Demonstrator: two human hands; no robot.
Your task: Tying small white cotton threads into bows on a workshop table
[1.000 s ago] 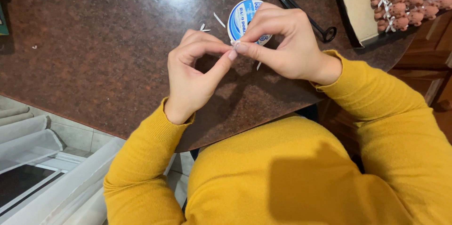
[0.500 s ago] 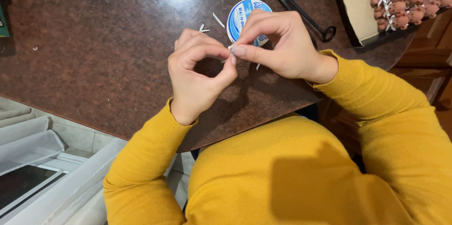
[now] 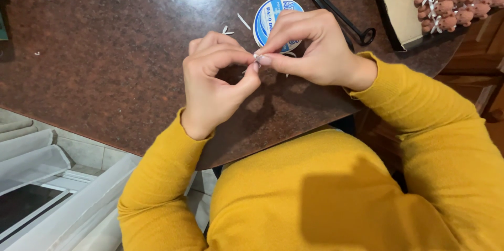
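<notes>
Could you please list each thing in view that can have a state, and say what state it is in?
left hand: fingers pinched on a tiny white piece.
right hand: fingers pinched on the same piece, meeting the left.
white piece: held between both hands, above the counter.
round spool: lying flat, partly hidden by the right hand.
black tool: lying untouched.
white scraps: loose on the counter.

Single view, head-worn camera. Looks steeply down from above the person's yellow-sleeved chest onto the dark speckled stone countertop [image 3: 105, 46]. Close range: left hand [image 3: 215, 80] and right hand [image 3: 310, 46] fill mid-frame. Far edge shows tabletop; near edge, torso. No second view.
</notes>
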